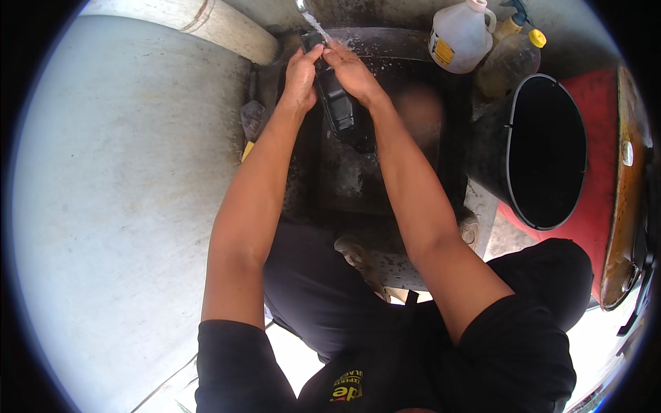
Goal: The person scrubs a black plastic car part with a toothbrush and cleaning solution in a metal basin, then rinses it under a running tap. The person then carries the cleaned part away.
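Note:
Beneath a running metal tap [301, 5], a long black moulded part with recessed sections [340, 113] is held between my hands. My left hand [301, 80] closes round its left edge, thumb toward the upper end. On the other side my right hand [352, 74] grips the upper right of the part, its fingertips in the falling water [317, 27]. Droplets splash around the fingers. The part slants, with its lower end pointing toward me over a dark, wet basin [351, 196]. Some fingers of both hands are hidden behind the part.
To the right of the basin stand a black bucket [492, 148], a translucent jug [460, 38], a yellow-capped bottle [511, 65] and a red drum [599, 124]. A pale wall [131, 151] closes off the left, with a thick pipe [227, 27] at the upper left.

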A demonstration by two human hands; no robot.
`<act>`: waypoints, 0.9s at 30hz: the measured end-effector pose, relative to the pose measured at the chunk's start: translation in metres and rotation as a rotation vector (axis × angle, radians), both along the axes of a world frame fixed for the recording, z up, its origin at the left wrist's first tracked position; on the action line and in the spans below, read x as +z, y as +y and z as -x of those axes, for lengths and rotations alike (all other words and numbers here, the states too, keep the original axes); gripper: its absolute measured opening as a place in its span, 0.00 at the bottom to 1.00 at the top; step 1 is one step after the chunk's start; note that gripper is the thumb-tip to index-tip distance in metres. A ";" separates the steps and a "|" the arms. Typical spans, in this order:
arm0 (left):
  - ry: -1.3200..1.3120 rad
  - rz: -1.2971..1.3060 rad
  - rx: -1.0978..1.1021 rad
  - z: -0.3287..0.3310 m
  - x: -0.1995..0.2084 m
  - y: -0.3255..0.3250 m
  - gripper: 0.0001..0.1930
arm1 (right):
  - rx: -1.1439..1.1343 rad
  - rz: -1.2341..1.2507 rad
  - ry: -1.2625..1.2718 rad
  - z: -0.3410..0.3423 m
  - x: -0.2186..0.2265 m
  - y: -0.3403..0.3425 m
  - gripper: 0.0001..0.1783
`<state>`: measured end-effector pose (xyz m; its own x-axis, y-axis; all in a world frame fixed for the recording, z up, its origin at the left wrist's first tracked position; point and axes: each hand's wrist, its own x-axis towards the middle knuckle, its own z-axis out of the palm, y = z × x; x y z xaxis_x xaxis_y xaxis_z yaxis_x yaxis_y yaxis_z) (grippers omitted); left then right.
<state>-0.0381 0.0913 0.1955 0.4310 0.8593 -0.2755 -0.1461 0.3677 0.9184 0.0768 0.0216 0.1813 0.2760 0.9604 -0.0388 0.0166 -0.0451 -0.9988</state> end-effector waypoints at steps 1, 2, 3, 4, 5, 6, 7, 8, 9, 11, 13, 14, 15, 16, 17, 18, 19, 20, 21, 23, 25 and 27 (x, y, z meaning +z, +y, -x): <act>-0.027 -0.011 0.025 -0.004 0.001 0.001 0.17 | -0.017 -0.079 0.006 0.000 0.000 0.002 0.32; -0.050 -0.021 0.052 -0.007 0.001 0.004 0.19 | -0.033 -0.158 0.016 0.003 -0.004 0.007 0.32; -0.072 -0.031 0.080 -0.008 0.001 0.005 0.21 | -0.048 -0.237 0.028 0.005 -0.008 0.010 0.32; 0.099 -0.190 0.142 -0.016 0.010 -0.010 0.26 | -0.008 -0.189 0.101 0.001 -0.008 0.005 0.33; 0.093 -0.161 0.108 -0.023 0.016 -0.011 0.27 | 0.002 -0.135 0.215 -0.011 -0.017 0.013 0.32; 0.086 -0.133 0.074 -0.031 0.021 -0.012 0.29 | 0.011 -0.082 0.329 -0.025 -0.023 0.027 0.32; 0.089 -0.098 0.047 -0.034 0.024 -0.014 0.31 | 0.029 -0.021 0.451 -0.033 -0.024 0.033 0.32; 0.103 -0.088 0.037 -0.038 0.026 -0.017 0.31 | -0.018 0.101 0.412 -0.039 -0.025 0.037 0.32; 0.114 -0.078 0.024 -0.041 0.028 -0.020 0.32 | -0.048 0.009 0.266 -0.042 -0.029 0.038 0.32; 0.192 -0.094 0.022 -0.031 0.023 -0.016 0.32 | -0.083 -0.171 0.002 -0.018 -0.020 0.035 0.33; 0.292 -0.145 0.019 -0.022 0.013 -0.006 0.32 | -0.084 -0.248 -0.132 -0.002 -0.015 0.033 0.34; 0.280 -0.199 0.064 -0.019 0.007 -0.003 0.29 | -0.060 -0.240 -0.097 0.002 -0.015 0.033 0.34; 0.256 -0.163 0.097 -0.009 0.001 -0.001 0.29 | -0.035 -0.232 -0.059 0.006 -0.015 0.033 0.34; 0.220 -0.130 0.116 -0.007 -0.002 0.002 0.29 | -0.011 -0.158 -0.040 0.003 -0.017 0.036 0.33; 0.169 -0.092 0.123 -0.019 0.003 -0.002 0.29 | -0.055 -0.104 -0.044 -0.014 -0.033 0.042 0.34; 0.151 -0.096 0.116 -0.028 0.010 -0.006 0.30 | -0.100 -0.051 -0.047 -0.031 -0.048 0.047 0.35; 0.144 -0.123 0.058 -0.029 0.013 -0.003 0.31 | -0.142 -0.003 -0.038 -0.043 -0.062 0.053 0.36; 0.111 -0.088 0.052 -0.022 0.014 -0.001 0.33 | -0.206 0.049 -0.049 -0.043 -0.068 0.051 0.40; 0.076 -0.052 0.046 -0.018 0.014 0.001 0.34 | -0.213 0.142 -0.039 -0.048 -0.074 0.047 0.42; 0.126 -0.080 0.065 -0.006 0.013 0.008 0.37 | -0.208 0.322 -0.014 -0.053 -0.072 0.033 0.46; 0.159 -0.061 0.086 -0.012 0.016 0.006 0.38 | -0.309 0.377 0.157 -0.067 -0.090 0.025 0.53; 0.201 0.004 0.132 -0.016 0.027 -0.003 0.37 | -0.369 0.458 0.350 -0.070 -0.091 0.005 0.55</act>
<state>-0.0218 0.0887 0.2227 0.2511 0.9034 -0.3476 -0.0072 0.3609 0.9326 0.1468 0.0262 0.0900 0.4794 0.6710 -0.5656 -0.4018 -0.4052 -0.8212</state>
